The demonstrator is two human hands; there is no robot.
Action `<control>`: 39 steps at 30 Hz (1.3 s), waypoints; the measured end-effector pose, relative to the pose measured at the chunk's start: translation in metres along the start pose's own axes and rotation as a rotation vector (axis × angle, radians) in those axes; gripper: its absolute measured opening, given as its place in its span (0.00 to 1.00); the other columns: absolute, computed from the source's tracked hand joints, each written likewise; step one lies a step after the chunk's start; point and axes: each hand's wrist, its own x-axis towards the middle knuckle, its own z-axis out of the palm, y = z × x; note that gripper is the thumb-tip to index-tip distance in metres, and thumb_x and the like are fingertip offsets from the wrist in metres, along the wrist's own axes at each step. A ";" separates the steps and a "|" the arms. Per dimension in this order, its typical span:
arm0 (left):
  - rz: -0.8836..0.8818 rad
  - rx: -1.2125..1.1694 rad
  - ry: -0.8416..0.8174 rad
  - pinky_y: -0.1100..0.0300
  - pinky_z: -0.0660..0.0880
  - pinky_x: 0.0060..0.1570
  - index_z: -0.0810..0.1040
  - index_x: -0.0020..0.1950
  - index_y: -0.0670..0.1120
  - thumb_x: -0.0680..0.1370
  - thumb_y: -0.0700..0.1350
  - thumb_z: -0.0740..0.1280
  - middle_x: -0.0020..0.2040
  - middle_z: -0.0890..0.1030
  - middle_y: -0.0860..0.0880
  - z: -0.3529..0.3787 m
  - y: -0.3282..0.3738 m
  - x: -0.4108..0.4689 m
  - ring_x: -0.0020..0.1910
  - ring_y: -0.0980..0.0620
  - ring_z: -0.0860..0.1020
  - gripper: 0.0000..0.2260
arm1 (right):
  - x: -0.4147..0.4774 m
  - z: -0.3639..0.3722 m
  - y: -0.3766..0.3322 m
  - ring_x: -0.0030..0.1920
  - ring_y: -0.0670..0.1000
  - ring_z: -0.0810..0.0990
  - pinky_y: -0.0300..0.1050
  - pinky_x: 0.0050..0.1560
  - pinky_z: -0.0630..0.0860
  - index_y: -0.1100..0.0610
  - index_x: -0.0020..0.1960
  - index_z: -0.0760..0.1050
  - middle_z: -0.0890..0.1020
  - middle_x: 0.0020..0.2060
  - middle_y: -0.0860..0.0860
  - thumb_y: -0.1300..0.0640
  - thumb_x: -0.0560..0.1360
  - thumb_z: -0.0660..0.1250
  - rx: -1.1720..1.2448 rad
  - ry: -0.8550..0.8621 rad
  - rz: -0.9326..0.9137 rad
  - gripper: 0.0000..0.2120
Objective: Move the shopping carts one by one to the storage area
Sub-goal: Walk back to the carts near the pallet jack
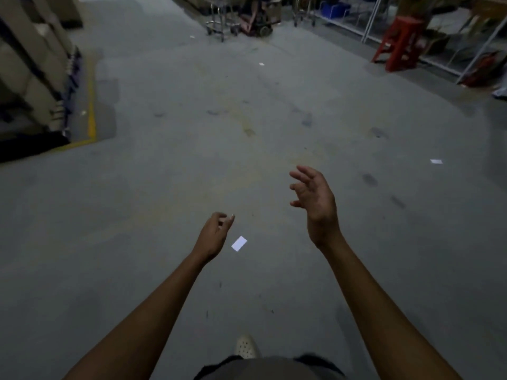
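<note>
Head view: left hand (215,234) loosely curled, empty; right hand (315,198) spread; carts (221,24) far off at twelve o'clock.

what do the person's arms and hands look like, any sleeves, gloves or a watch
Both forearms are bare as far as the bottom edge of the frame, with no sleeve in view. The left hand and right hand have no gloves, and no watch, band or ring shows, though the picture is dim. Below them are a pale perforated shoe and a grey garment.
</note>
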 end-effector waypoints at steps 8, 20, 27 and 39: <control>0.431 -0.163 0.154 0.76 0.70 0.49 0.73 0.66 0.49 0.77 0.65 0.57 0.60 0.77 0.51 -0.067 0.139 0.162 0.55 0.66 0.75 0.26 | 0.175 0.046 0.123 0.60 0.52 0.79 0.56 0.55 0.80 0.45 0.66 0.71 0.77 0.60 0.46 0.30 0.67 0.64 -0.104 -0.013 0.290 0.31; 0.472 -0.130 0.231 0.74 0.70 0.49 0.73 0.64 0.50 0.77 0.63 0.58 0.60 0.77 0.49 -0.078 0.195 0.495 0.57 0.61 0.76 0.23 | 0.500 0.109 0.233 0.60 0.52 0.78 0.63 0.62 0.77 0.47 0.68 0.71 0.76 0.59 0.48 0.29 0.67 0.64 -0.096 -0.128 0.402 0.35; 0.083 -0.037 0.146 0.65 0.70 0.49 0.71 0.67 0.48 0.77 0.67 0.58 0.60 0.77 0.48 -0.080 0.142 0.655 0.56 0.53 0.76 0.28 | 0.686 0.151 0.158 0.59 0.42 0.78 0.61 0.60 0.78 0.43 0.66 0.70 0.78 0.61 0.43 0.32 0.70 0.63 0.023 -0.190 0.140 0.28; -0.225 -0.029 -0.006 0.54 0.71 0.55 0.70 0.69 0.46 0.79 0.66 0.58 0.66 0.75 0.43 -0.104 0.031 0.951 0.58 0.48 0.75 0.28 | 0.978 0.258 0.152 0.63 0.49 0.78 0.62 0.57 0.79 0.46 0.70 0.68 0.77 0.67 0.47 0.37 0.74 0.62 0.034 -0.207 -0.140 0.27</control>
